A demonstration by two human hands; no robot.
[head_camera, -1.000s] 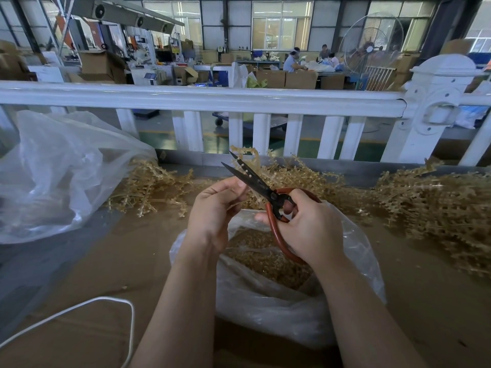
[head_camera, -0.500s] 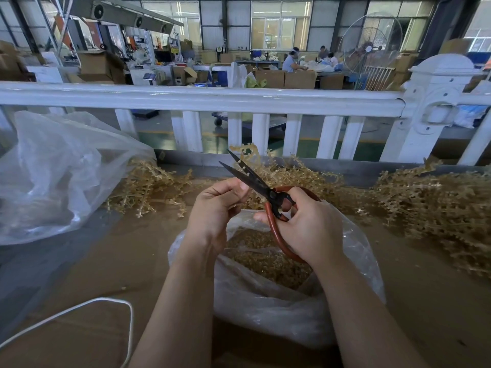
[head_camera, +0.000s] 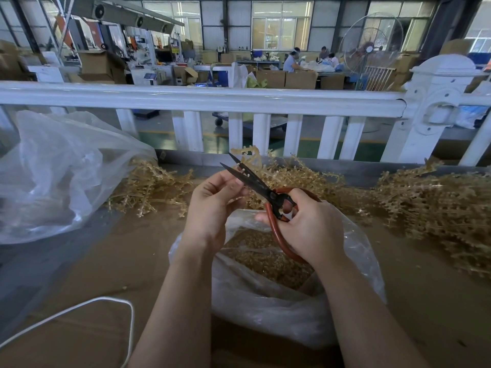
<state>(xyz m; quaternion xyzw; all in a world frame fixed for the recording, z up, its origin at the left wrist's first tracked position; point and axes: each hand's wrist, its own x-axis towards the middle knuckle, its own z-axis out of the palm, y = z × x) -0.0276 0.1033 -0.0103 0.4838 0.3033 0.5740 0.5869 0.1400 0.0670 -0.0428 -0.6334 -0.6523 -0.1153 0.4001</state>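
My right hand [head_camera: 309, 229] grips the red handles of black-bladed scissors [head_camera: 255, 183]; the blades stand slightly apart and point up and left. My left hand [head_camera: 212, 205] pinches a small tan plastic sprig [head_camera: 251, 158] whose branches rise above the blade tips, with tiny white beads lying between the blades. Both hands hover over an open clear plastic bag [head_camera: 265, 309] that holds several small tan cut pieces [head_camera: 265, 258].
Piles of tan plastic branches lie at the far left [head_camera: 151, 187] and right [head_camera: 435, 208] of the cardboard-covered table [head_camera: 111, 264]. A big clear bag [head_camera: 58, 176] sits at left, a white cord [head_camera: 87, 306] loops near the front, and a white railing [head_camera: 202, 99] runs behind.
The hands and scissors have hardly moved; the blades stay slightly apart around the sprig.
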